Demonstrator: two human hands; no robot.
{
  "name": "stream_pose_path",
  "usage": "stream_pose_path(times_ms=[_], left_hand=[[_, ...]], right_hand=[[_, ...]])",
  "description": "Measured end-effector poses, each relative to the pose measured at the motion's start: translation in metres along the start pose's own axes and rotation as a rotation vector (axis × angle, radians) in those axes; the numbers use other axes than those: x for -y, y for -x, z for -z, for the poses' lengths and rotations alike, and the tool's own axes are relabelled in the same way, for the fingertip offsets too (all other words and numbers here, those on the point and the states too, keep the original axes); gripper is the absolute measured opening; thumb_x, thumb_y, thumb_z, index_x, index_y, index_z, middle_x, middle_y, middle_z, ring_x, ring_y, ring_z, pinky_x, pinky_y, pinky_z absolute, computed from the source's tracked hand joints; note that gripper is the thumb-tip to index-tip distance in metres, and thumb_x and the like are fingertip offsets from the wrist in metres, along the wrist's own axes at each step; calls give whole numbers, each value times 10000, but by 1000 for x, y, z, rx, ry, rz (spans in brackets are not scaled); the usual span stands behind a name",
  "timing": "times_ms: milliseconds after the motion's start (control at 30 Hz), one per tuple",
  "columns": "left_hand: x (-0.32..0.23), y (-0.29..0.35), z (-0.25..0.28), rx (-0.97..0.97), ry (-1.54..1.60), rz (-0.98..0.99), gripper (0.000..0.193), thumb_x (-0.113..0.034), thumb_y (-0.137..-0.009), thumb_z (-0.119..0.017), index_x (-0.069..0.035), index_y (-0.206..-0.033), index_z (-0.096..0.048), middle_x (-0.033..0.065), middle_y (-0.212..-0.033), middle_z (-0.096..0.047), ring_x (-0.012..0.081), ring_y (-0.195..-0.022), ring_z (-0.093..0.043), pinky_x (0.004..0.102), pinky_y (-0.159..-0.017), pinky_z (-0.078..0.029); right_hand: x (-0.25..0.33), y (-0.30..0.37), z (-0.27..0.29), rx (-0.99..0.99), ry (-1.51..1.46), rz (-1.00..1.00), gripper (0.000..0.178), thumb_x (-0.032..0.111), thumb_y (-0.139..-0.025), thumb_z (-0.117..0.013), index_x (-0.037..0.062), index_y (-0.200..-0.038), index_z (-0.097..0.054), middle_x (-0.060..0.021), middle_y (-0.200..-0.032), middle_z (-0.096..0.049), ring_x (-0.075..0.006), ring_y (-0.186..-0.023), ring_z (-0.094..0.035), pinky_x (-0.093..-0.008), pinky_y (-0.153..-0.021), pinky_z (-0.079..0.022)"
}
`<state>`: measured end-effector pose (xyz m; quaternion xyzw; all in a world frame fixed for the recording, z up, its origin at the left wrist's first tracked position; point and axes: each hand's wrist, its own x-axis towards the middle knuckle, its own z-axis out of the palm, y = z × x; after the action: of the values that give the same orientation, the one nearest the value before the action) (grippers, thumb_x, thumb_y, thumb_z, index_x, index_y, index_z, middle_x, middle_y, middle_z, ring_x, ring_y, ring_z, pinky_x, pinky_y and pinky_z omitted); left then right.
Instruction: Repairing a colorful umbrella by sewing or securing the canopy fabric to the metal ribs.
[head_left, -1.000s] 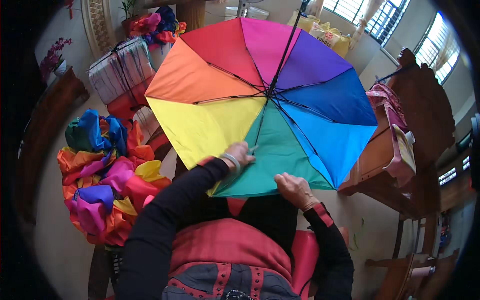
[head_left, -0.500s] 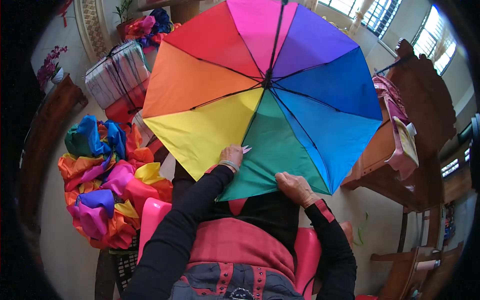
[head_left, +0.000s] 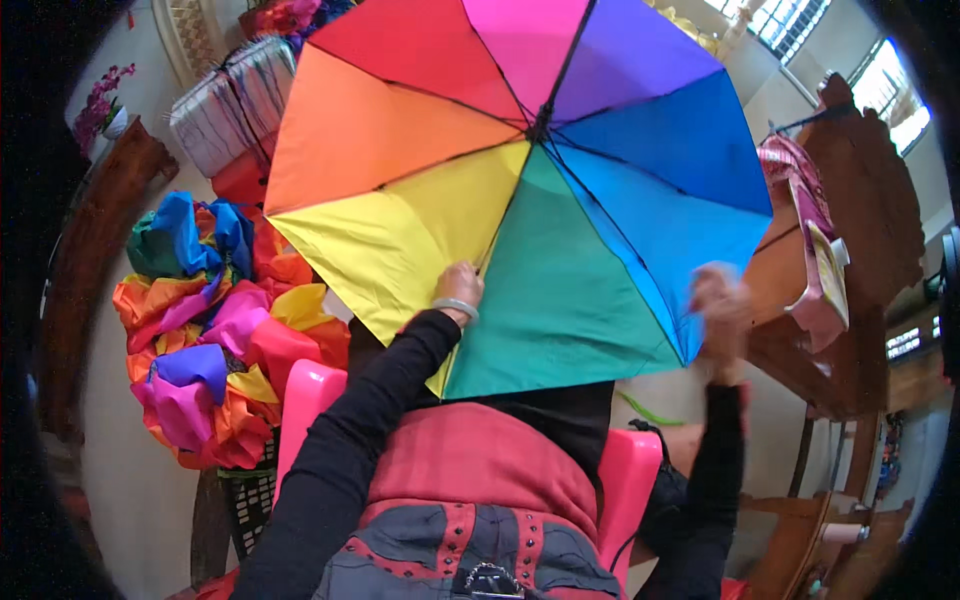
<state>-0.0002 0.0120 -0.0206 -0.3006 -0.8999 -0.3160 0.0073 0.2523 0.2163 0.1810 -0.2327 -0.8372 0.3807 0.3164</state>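
An open rainbow umbrella faces me with its underside, showing black ribs and a black shaft that runs up out of view. My left hand is closed at the rib between the yellow and green panels, and the yellow cloth creases toward it. A pale bracelet circles that wrist. Over on the right, my right hand is smeared by motion beside the light-blue panel's lower corner. Its fingers cannot be made out, nor whether it touches the cloth.
A heap of multicoloured cloth lies on my left, over a black basket. I sit in a pink chair. Wooden furniture stands at the right, with a pink tray. A tied bundle is at far left.
My right hand has swung right, from the green panel's lower edge to the light-blue corner. The umbrella has shifted upward in view. A small pale pointed thing at my left hand no longer shows.
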Motion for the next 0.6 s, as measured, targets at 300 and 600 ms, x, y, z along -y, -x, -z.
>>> stream_pose_path(times_ms=[300,600], left_hand=[[-7,4,2,19,-17,-29,143,-127,-688,-499,5,-661,-545,189,-625,-564,327,-599,-571,403,-571,-459],[-6,2,11,291,789,493,202,-121,-724,-471,1,-567,-507,94,-450,-483,175,-358,-488,305,-355,-398]], right_hand=[[68,-47,55,-446,70,448,255,31,-749,-394,28,-953,-547,-65,-887,-554,-198,-797,-534,-278,-728,-441],[-48,-17,-221,453,267,189,102,86,-691,-474,26,-626,-527,-152,-659,-541,-294,-593,-534,-368,-539,-420]])
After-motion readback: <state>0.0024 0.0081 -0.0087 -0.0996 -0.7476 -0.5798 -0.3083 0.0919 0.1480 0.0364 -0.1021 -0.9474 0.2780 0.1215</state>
